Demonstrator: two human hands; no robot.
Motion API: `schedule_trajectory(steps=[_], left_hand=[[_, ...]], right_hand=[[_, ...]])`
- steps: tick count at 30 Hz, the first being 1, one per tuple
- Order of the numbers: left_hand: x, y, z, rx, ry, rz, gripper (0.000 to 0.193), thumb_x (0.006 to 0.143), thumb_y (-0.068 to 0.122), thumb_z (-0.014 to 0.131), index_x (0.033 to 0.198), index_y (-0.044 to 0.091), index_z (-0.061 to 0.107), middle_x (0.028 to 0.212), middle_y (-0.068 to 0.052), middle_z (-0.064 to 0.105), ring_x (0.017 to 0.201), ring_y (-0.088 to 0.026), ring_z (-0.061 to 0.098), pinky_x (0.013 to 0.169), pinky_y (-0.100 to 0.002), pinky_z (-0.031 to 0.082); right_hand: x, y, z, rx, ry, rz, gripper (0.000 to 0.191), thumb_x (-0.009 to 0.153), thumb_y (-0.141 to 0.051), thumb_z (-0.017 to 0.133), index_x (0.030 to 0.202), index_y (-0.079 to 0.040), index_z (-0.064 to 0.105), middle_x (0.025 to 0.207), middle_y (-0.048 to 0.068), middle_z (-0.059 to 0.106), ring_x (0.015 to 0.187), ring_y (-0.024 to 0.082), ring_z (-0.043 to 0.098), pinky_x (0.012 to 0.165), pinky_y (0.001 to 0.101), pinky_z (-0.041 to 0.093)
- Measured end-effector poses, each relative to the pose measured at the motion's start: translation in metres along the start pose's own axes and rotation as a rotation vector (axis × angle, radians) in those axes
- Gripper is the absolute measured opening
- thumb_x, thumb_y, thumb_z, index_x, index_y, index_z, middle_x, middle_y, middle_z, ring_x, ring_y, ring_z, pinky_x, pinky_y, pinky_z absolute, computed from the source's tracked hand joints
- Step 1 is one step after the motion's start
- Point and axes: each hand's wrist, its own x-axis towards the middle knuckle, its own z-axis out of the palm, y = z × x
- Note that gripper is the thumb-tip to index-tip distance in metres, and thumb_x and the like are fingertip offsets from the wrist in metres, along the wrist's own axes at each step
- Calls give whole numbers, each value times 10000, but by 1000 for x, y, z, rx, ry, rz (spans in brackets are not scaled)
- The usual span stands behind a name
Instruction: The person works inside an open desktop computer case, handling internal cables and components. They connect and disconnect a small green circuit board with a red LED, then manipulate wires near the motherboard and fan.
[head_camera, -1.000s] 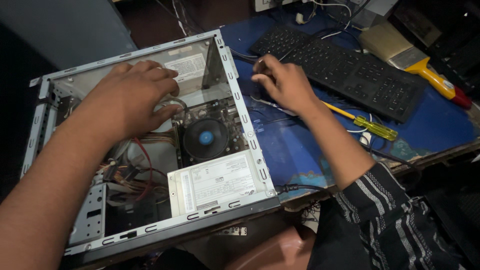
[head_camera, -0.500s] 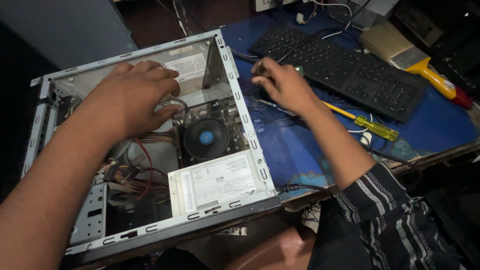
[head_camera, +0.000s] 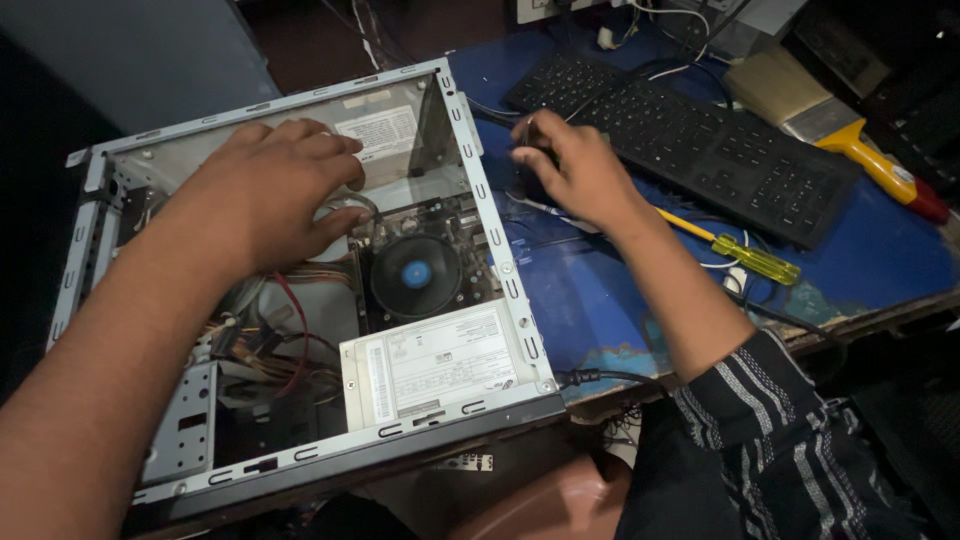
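My left hand (head_camera: 270, 190) lies open, palm down, inside the opened case (head_camera: 480, 200), above the fan (head_camera: 416, 275). My right hand (head_camera: 570, 165) curls over something dark on the desk (head_camera: 590, 310) by the keyboard (head_camera: 690, 140); its grip I cannot tell. Side panel off; the parts inside remain in place.

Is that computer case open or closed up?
Open. The computer case lies with its side panel off, baring the fan and wires; the left hand reaches inside.

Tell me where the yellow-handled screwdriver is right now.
In the head view, the yellow-handled screwdriver lies on the blue table, right of the open computer case, between the black keyboard and the right forearm.
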Motion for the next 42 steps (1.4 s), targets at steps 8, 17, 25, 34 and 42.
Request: schedule_trajectory(steps=[8, 17, 25, 34, 42], left_hand=[[0, 1, -2, -11, -40, -26, 415, 882, 449, 649, 1178, 166, 711, 1425, -9, 582, 1365, -229, 454, 1114, -435, 344], [0, 6, -8, 5, -23, -5, 422, 881, 482, 629, 1150, 168, 716, 1434, -11, 584, 1359, -229, 483, 1088, -448, 383], [12, 16, -7, 115, 91, 28, 456, 842, 552, 634, 1132, 213, 730, 1403, 11, 653, 1354, -213, 559, 1046, -486, 446], [15, 31, -20, 86, 142, 28, 359, 840, 522, 660, 1038, 234, 746, 1363, 28, 678, 1319, -197, 577, 1056, -460, 451], [13, 34, -28, 232, -40, -58, 456, 863, 588, 618, 1152, 255, 735, 1362, 66, 663, 1322, -154, 565, 1106, -434, 426]], right_hand=[[2, -5, 0, 41, -43, 58, 211, 997, -167, 715, 1129, -30, 623, 916, 157, 737, 781, 273, 732, 695, 368, 539], [2, -7, -3, 33, -66, 59, 246, 1005, -224, 697, 1148, -37, 625, 903, 159, 735, 765, 301, 721, 687, 389, 537], [2, -7, -11, 34, -8, -15, 250, 1013, -246, 674, 1140, -41, 607, 958, 142, 754, 832, 331, 747, 715, 405, 564], [4, -17, -17, 16, -49, -30, 234, 1012, -261, 678, 1110, -55, 624, 915, 130, 744, 814, 318, 739, 701, 404, 553], [5, -19, -16, -42, -79, 14, 254, 1008, -323, 699, 1041, -77, 646, 836, 120, 728, 742, 300, 722, 648, 397, 536]])
